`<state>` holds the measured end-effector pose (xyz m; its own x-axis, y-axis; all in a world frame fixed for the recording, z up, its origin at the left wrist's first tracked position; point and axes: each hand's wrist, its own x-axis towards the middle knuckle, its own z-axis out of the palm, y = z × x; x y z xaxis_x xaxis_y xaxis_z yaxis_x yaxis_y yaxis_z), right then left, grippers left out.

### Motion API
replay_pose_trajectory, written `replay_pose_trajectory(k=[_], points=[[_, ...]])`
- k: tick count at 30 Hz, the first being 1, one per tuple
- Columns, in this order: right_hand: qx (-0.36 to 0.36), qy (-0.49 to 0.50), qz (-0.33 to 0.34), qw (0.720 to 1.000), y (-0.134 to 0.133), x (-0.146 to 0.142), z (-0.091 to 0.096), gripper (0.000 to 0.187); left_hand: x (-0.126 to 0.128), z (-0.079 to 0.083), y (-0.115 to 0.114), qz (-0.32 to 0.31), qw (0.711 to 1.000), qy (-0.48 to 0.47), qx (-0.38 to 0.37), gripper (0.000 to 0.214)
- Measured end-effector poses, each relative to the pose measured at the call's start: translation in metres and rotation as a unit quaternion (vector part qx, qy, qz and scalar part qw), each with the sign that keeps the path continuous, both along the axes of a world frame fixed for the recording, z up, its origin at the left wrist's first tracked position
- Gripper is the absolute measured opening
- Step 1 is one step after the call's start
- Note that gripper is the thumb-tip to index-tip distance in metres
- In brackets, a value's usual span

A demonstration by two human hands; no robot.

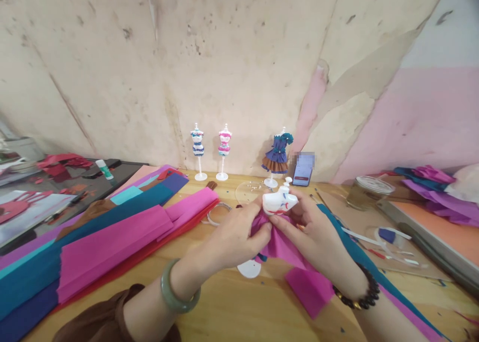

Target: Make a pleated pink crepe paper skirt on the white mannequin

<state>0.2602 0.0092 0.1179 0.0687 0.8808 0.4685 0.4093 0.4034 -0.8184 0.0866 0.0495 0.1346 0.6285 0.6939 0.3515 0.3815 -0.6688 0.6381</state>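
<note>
Pinching a bright magenta crepe-paper piece between thumb and fingers of the left hand and the right hand, close together at the waist of a small white plastic dress form with red and blue marks. Held above the near middle of the table, tilted, neck toward the right, with a round white base lower left; impossible to tell whether touching the wood.

Underneath, a pale wooden tabletop with visible grain and small scraps. Just below the right hand, a loose magenta paper rectangle. Across the left, long overlapping strips of teal crepe paper and magenta crepe paper. Farther left, on a dark flat board, a white-and-green glue stick.

Behind, a stained cream plaster wall, peeling toward the right beside a pink-painted section. Along its foot, a blue-banded white dress form, a pink-banded one, another in a blue-and-brown ruffled dress, and an upright smartphone. At right, a clear lidded tub on brown cardboard.
</note>
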Motion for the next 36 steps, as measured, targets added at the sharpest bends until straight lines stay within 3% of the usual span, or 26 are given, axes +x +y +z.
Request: replay_pose_trajectory(k=[6,12,17,26,31,36], points=[[-0.051,0.003,0.057,0.997,-0.002,0.009,0.005,0.051,0.004,-0.006,0.000,0.006,0.997,-0.056,-0.046,0.030],[-0.028,-0.018,0.019,0.999,-0.006,0.011,0.013,0.042,0.005,-0.009,0.001,-0.013,0.989,-0.103,-0.102,0.042],[-0.037,-0.041,0.039,0.998,-0.006,0.011,0.012,0.036,0.004,-0.010,0.001,-0.003,0.987,-0.105,-0.120,0.050],[-0.015,-0.090,-0.058,0.994,-0.005,0.009,0.005,0.057,0.006,-0.017,0.000,0.013,0.990,-0.092,-0.107,0.055],[0.019,-0.068,-0.047,0.996,-0.001,0.011,0.005,0.056,0.005,-0.013,-0.004,-0.005,0.992,-0.083,-0.093,0.055],[-0.008,-0.048,-0.015,0.999,0.003,0.018,0.008,0.062,-0.001,0.000,-0.005,-0.015,0.993,-0.074,-0.092,0.043]])
